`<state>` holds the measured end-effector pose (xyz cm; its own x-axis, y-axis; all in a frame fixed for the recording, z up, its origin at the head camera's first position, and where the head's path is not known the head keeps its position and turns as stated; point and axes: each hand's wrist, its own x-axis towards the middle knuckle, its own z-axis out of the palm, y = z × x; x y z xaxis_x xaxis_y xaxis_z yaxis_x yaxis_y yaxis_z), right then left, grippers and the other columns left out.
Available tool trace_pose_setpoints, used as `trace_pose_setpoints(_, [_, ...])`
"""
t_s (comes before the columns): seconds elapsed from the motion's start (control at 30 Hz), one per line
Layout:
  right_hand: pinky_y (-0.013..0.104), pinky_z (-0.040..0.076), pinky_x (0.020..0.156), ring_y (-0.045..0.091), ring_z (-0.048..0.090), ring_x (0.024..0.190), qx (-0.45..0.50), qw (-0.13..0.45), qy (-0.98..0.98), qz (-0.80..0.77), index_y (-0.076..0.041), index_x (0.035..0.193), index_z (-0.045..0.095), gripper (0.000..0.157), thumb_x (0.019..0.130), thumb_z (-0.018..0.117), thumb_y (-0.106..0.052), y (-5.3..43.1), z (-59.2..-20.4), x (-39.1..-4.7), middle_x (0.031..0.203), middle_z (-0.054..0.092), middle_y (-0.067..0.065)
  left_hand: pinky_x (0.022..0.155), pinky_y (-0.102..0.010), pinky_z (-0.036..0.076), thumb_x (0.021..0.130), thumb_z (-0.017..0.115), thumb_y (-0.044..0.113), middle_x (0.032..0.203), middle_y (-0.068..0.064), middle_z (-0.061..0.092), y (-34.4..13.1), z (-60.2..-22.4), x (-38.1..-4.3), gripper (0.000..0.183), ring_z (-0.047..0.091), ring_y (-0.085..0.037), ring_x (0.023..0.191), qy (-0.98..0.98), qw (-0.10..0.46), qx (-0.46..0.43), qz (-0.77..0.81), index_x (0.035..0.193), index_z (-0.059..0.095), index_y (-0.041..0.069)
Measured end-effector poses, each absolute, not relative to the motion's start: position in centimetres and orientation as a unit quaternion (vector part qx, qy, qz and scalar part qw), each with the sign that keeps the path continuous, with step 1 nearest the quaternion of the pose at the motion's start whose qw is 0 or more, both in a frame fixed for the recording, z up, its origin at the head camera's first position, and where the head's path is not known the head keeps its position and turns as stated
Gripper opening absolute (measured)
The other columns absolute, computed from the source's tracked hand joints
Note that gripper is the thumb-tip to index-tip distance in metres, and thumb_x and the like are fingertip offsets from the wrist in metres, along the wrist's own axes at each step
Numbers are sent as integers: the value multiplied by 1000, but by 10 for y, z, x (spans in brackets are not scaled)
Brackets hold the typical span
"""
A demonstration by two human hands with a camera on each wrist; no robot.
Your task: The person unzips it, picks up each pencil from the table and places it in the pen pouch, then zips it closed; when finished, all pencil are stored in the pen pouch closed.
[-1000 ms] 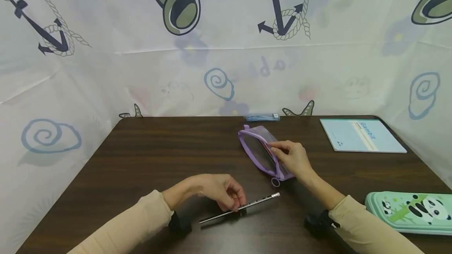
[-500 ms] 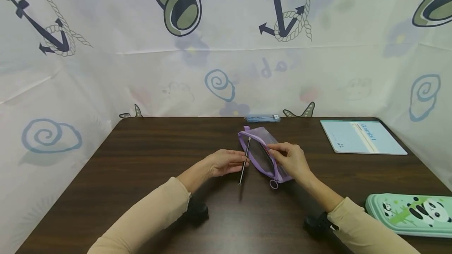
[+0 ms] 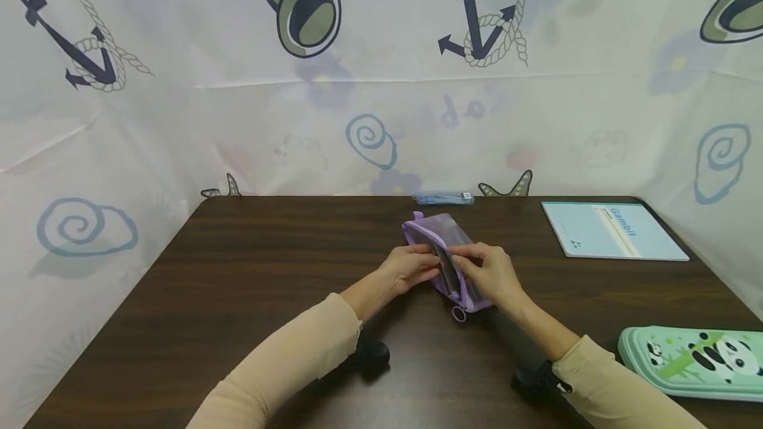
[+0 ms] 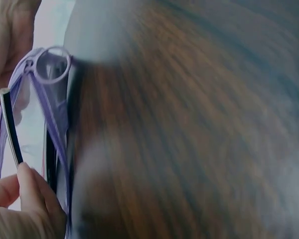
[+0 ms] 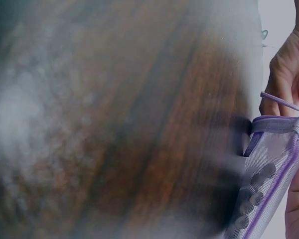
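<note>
A purple see-through mesh pencil pouch (image 3: 456, 232), unzipped, lies slantwise on the dark wooden table. My left hand (image 3: 410, 267) is at its mouth, fingertips inside the near rim. In the left wrist view, that hand's thumb and fingers pinch a slim black-and-silver pencil (image 4: 11, 127), which runs along the pouch mouth; the head view hides it. With thumb and fingers my right hand (image 3: 490, 273) pinches the opposite rim. Dark sticks (image 4: 50, 159) show inside the pouch. A round zipper pull (image 3: 458, 314) hangs at its near end.
At the right edge lies a green pencil case (image 3: 685, 366) with a panda print. Behind it is a light blue notebook (image 3: 587, 227). A blue packet (image 3: 444, 198) lies at the table's back edge, before a printed cloth backdrop (image 3: 250, 131).
My left hand has lifted the pencil from the table, turned it, and carried it away from me into the pouch mouth. The right hand has stayed at the rim.
</note>
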<state>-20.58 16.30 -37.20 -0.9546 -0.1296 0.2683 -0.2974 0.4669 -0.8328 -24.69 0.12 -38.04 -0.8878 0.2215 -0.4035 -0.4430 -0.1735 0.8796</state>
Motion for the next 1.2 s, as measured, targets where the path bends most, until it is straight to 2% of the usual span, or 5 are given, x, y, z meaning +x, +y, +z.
trace_pose_setpoints(0.23, [20,54,54,9,60,63,127,80,-853,500,5,103,69,17,88,62,1,163,-372,-206,90,66,19,87,-31,54,87,55,-12,130,-26,51,13,-388,-243,50,65,-23,97,607,191,-90,766,134,42,-8])
trace_pose_setpoints(0.5, [18,53,54,7,60,64,127,81,-851,503,6,103,69,17,88,62,1,163,-373,-205,91,66,19,79,-27,57,84,58,-12,122,-26,58,18,-390,-239,46,66,-24,95,621,167,-90,760,128,47,-9])
trace_pose_setpoints(0.8, [18,52,53,13,60,64,127,76,-854,498,5,103,69,17,88,62,1,163,-372,-204,88,65,16,82,-32,56,81,62,-13,120,-26,59,19,-395,-237,49,65,-26,98,643,154,-84,746,127,47,-10])
trace_pose_setpoints(1.2, [17,52,54,10,59,64,133,84,-854,496,4,102,70,17,87,62,1,163,-371,-204,86,65,15,80,-34,57,79,65,-14,112,-24,64,19,-394,-238,48,68,-27,91,664,144,-74,730,124,50,-10])
